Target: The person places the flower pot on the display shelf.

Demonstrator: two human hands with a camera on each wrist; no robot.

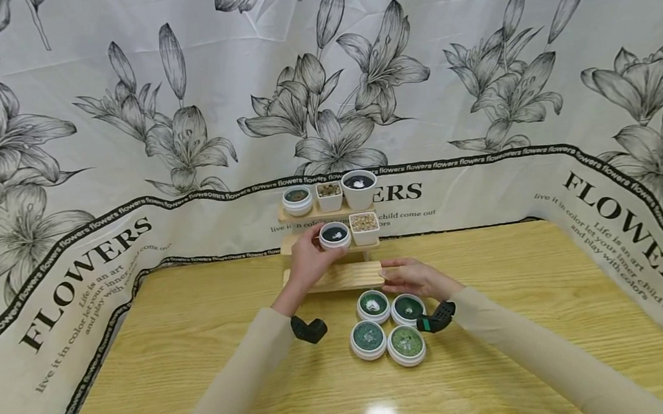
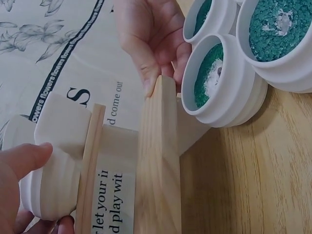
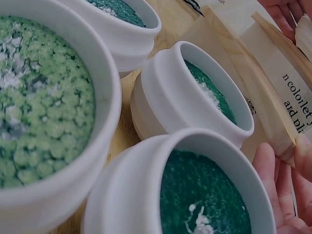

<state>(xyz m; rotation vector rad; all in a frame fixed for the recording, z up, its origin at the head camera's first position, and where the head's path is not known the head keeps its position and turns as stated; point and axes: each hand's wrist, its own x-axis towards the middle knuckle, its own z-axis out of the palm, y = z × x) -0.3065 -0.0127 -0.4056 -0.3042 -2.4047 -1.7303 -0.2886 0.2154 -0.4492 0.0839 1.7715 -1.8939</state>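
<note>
A three-tier wooden stand (image 1: 338, 278) is set against the backdrop. My left hand (image 1: 308, 260) grips a small round white pot with a dark filling (image 1: 335, 234) at the middle tier; in the left wrist view, the thumb lies along the side of that pot (image 2: 53, 183). Right beside it on the same tier is a square white pot of pale pebbles (image 1: 365, 228). My right hand (image 1: 415, 277) pinches the right end of the bottom tier, its thumb on the wooden edge (image 2: 158, 112). Whether the held pot touches its tier is hard to tell.
The top tier bears a round pot (image 1: 297, 200), a square pebble pot (image 1: 329, 196) and a taller pot (image 1: 360, 189). Several round white pots with green fillings (image 1: 406, 345) cluster on the wooden table (image 1: 216, 378), just in front of the stand. Behind hangs a flower-printed cloth (image 1: 321, 101).
</note>
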